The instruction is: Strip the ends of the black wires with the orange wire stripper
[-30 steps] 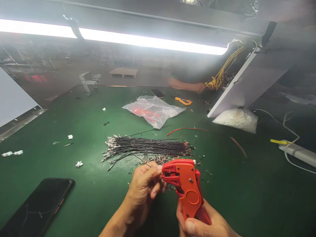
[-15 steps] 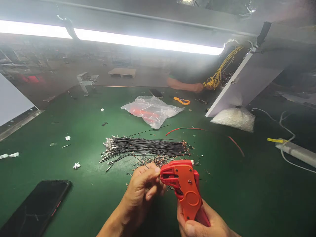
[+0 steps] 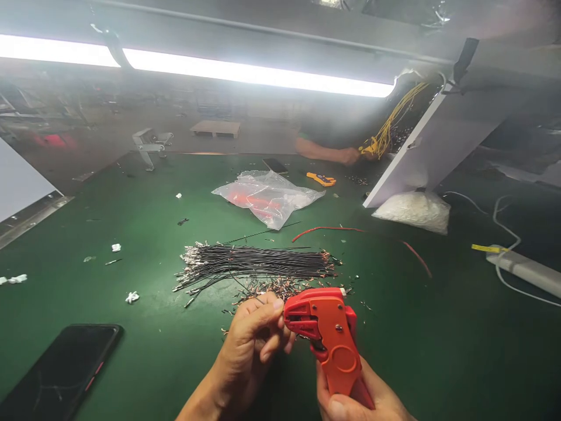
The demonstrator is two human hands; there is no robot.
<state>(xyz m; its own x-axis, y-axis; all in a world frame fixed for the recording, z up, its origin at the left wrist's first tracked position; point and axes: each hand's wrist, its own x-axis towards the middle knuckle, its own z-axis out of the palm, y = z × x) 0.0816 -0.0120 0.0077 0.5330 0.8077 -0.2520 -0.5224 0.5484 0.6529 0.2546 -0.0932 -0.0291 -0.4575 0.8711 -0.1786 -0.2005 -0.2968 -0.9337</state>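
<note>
My left hand (image 3: 256, 330) pinches a thin black wire, whose end is at the jaws of a red and orange wire stripper (image 3: 335, 336). The handles of that tool are wrapped by my right hand (image 3: 362, 394), low in the view. Behind my hands lies a bundle of black wires (image 3: 263, 261), with silvery terminals at its left end and bare copper at its right. Short wire scraps (image 3: 276, 287) are heaped between the bundle and my fingers, which partly hide them.
A black phone (image 3: 61, 371) lies at the near left. Beyond the bundle are a clear plastic bag (image 3: 272, 197), a red wire (image 3: 326, 228) and an orange tool (image 3: 321, 179). Across the table, a person's hand (image 3: 348, 156) is beside yellow wires (image 3: 388, 126).
The stripper's jaws have drawn closer together at the wire, and its body has shifted slightly. My left hand keeps its pinch. The whole view has moved a little.
</note>
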